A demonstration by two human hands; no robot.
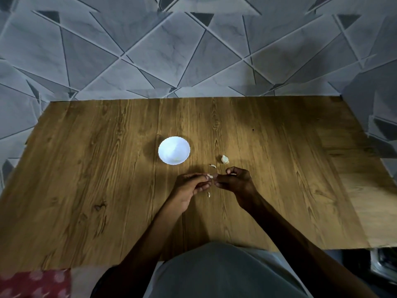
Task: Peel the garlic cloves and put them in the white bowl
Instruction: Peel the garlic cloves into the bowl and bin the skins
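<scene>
The left hand (191, 186) is pinching a garlic clove (210, 176) steady above the table (107, 168) while the right hand (236, 181) is pinching at its skin, probably to strip it. The white bowl (174, 150) is sitting near, within easy reach.

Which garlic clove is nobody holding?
The loose clove right of the white bowl; the other clove is pinched between left hand and right hand.

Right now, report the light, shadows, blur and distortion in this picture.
Head view: dim overall; the bowl is glared almost blank and throws a soft shadow to its left; the right hand is darker than the left hand, so the clove they pinch barely reads; the wide lens splays the table sides; the lower corners are blurred.
</scene>
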